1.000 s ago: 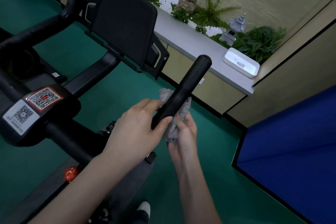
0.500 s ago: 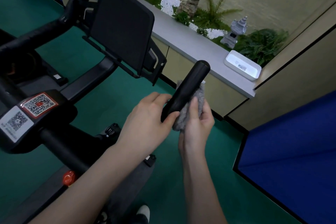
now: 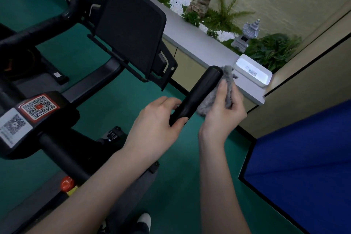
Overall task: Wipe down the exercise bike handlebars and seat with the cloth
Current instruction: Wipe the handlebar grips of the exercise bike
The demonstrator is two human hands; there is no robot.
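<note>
The black right handlebar grip (image 3: 199, 91) of the exercise bike points up and to the right in the middle of the head view. My left hand (image 3: 157, 119) grips its lower part, thumb on top. My right hand (image 3: 224, 108) holds a fluffy grey cloth (image 3: 216, 93) pressed against the right side of the grip near its tip. The left handlebar (image 3: 57, 19) runs along the upper left, behind the black screen panel (image 3: 131, 24). The seat is not in view.
The bike's frame (image 3: 38, 119) with QR-code stickers and a red knob (image 3: 66, 183) is at the left. A grey ledge (image 3: 199, 43) with plants, stone ornaments and a white tray (image 3: 253, 72) runs behind. A blue panel (image 3: 303, 167) stands at the right. The floor is green.
My right hand has slid the cloth up the grip from beside my left hand to near the tip. My left hand has kept its hold on the lower grip.
</note>
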